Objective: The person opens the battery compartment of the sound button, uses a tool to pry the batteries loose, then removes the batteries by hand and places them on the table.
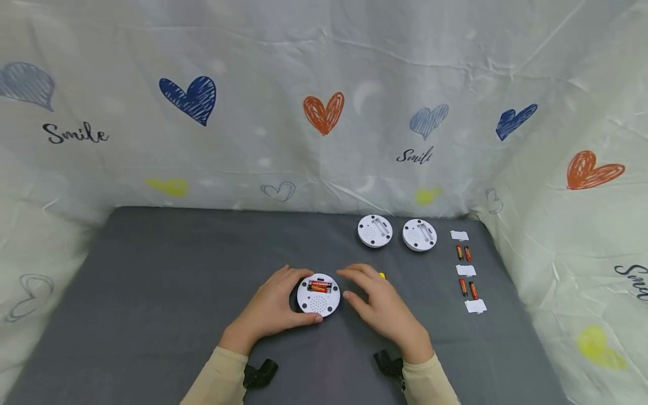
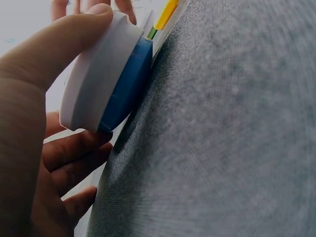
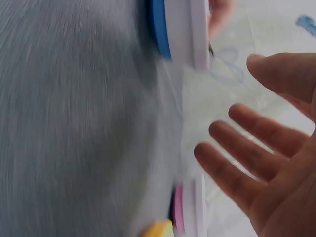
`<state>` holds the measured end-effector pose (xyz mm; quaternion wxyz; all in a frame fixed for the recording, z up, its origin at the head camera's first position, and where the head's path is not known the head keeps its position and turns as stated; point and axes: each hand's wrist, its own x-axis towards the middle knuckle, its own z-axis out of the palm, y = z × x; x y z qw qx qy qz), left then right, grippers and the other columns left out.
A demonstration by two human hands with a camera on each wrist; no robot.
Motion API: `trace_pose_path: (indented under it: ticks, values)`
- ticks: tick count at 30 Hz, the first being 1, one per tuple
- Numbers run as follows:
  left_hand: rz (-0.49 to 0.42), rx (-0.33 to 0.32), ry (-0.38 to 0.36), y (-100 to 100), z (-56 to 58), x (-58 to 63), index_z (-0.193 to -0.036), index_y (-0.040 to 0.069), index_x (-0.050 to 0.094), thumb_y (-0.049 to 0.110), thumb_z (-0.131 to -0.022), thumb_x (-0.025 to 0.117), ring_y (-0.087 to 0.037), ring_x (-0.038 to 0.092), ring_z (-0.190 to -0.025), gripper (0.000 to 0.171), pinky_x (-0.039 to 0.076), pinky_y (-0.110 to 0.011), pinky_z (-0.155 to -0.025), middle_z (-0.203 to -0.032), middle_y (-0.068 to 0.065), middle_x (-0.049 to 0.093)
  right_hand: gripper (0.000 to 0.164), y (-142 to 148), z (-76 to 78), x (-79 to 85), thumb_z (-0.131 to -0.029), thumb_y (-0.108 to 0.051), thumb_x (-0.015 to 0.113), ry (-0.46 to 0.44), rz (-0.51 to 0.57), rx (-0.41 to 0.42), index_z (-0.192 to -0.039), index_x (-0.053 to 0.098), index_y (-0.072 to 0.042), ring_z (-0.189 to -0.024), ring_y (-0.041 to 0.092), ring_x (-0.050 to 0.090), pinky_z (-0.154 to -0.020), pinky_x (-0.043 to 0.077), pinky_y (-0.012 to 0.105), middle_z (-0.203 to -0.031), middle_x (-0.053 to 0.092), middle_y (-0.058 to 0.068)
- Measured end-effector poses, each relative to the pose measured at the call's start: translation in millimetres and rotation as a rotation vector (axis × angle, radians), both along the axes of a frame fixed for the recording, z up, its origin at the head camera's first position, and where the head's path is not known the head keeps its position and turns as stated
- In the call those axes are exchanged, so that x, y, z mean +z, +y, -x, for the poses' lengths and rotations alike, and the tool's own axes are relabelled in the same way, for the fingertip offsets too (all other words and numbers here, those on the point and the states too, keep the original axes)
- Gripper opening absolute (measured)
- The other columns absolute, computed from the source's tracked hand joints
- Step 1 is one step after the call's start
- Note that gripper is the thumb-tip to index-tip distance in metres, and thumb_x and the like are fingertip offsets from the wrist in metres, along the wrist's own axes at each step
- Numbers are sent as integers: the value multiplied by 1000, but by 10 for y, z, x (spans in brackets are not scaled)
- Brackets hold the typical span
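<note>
My left hand [image 1: 275, 301] holds a round white device [image 1: 318, 304] by its sides, thumb at the near edge and fingers round the far side. Its open compartment faces up and has red batteries [image 1: 319, 287] lying in it; small holes and dark feet dot the same face. From the left wrist, the device's blue lower part [image 2: 131, 79] shows close over the grey cloth. To the right of the device, my right hand [image 1: 379, 301] has its fingers spread and holds nothing. Partly hidden behind that hand is a yellow item [image 2: 166, 14], slim in the left wrist view.
Two similar round devices, one [image 1: 375, 231] beside the other [image 1: 419, 235], stand at the back with bare compartments. On the right, white covers [image 1: 466, 270] and pairs of loose batteries [image 1: 463, 287] form a column. A printed curtain [image 1: 253, 112] borders the grey table [image 1: 152, 292].
</note>
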<state>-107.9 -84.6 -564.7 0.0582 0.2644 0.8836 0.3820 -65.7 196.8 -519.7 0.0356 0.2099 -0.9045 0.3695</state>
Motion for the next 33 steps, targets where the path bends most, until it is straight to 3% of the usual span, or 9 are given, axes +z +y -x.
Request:
trace_pose_path:
  ticks: [4,8,12,15,18,20,28,33]
  values:
    - [-18,-33,27,-26,-6,-18,-154,19,62,72,-81,88,-32,56,-141,94,46,-62,-118,-142,2,64,44,-162,73,-63,-107,-11,72,-50,54,108,-150,66,-17,-142,18,57,-114,53,48,-152,60,-3]
    - [-26,-66,39,-39,-22,-43,-159,19,59,67,-84,88,-18,61,-121,93,56,-53,-102,-133,6,61,48,-237,123,-123,-107,-8,70,-112,77,148,-153,64,-18,-146,18,55,-117,51,48,-156,59,-2]
    - [-33,-65,18,-54,-40,-31,-162,19,56,62,-86,88,-28,57,-139,93,49,-62,-114,-138,5,62,48,-251,142,-137,-106,-6,70,-119,76,148,-152,65,-16,-143,17,57,-114,54,46,-153,61,-2]
    - [-37,-45,-23,-68,-45,1,-164,20,53,57,-87,89,-43,42,-155,93,37,-71,-121,-151,0,61,46,-234,156,-141,-104,-6,71,-94,70,138,-149,67,-15,-122,14,65,-99,60,40,-147,64,-3]
    - [-45,-34,-44,-89,-31,17,-164,18,52,52,-90,88,-49,37,-157,89,36,-72,-122,-158,-3,58,47,-211,178,-152,-102,-5,75,-91,74,126,-147,69,-15,-100,13,64,-83,60,34,-139,64,-2]
    - [-63,-34,-50,-95,-23,27,-162,17,54,46,-90,89,-48,38,-157,85,36,-70,-123,-157,-3,59,47,-187,183,-166,-101,-7,77,-114,81,114,-146,70,-15,-91,13,62,-77,60,32,-135,64,-2]
    - [-101,-41,-49,-113,-18,51,-151,21,63,32,-92,89,-48,39,-156,65,36,-67,-125,-149,1,64,55,-144,184,-203,-100,-14,82,-195,118,112,-152,67,-18,-88,15,64,-76,61,31,-139,60,-4]
    - [-95,-81,1,-99,4,40,-154,16,62,28,-92,87,-36,51,-150,68,30,-60,-130,-149,0,65,58,-139,173,-208,-100,-18,83,-198,109,129,-155,64,-20,-84,10,62,-74,60,29,-139,60,-2]
